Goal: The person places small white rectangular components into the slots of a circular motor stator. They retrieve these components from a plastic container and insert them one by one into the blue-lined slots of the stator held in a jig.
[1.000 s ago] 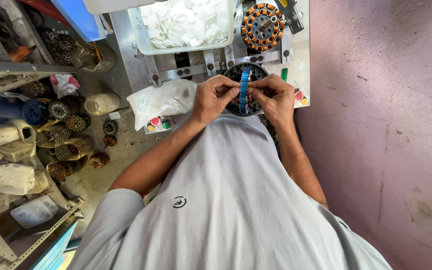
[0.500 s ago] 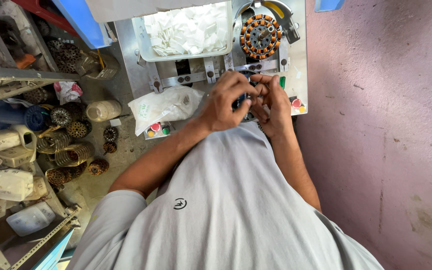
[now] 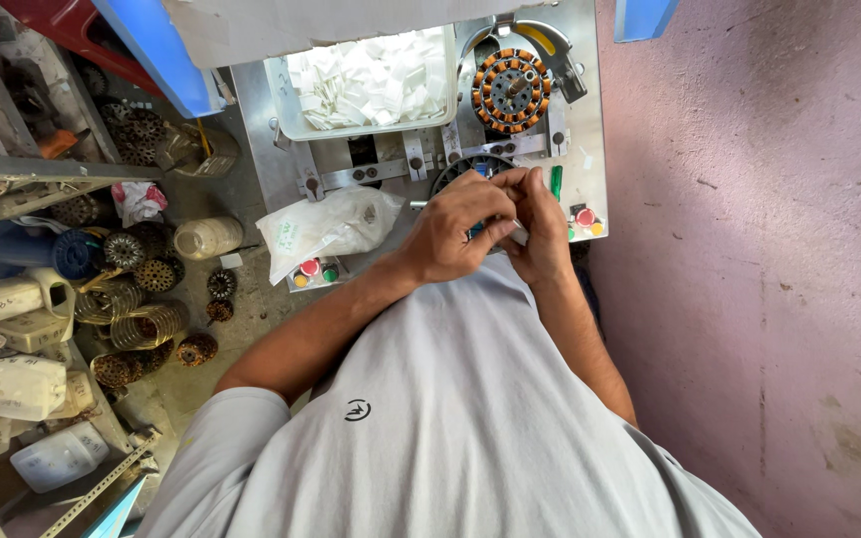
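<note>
Head view: left hand [image 3: 455,234] and right hand [image 3: 540,234] are pinching together over a dark stator ring [image 3: 470,169] on the metal bench [image 3: 281,149]. Ring is looking stiff, heavy; grip its rim, sparing windings.

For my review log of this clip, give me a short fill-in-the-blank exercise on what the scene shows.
1. The left hand and right hand meet over a dark ____ part.
2. The tray holds ____ slips.
3. The copper-wound stator sits ____ of the tray.
4. The wall is ____.

Missing words: round; white; right; pink
</note>
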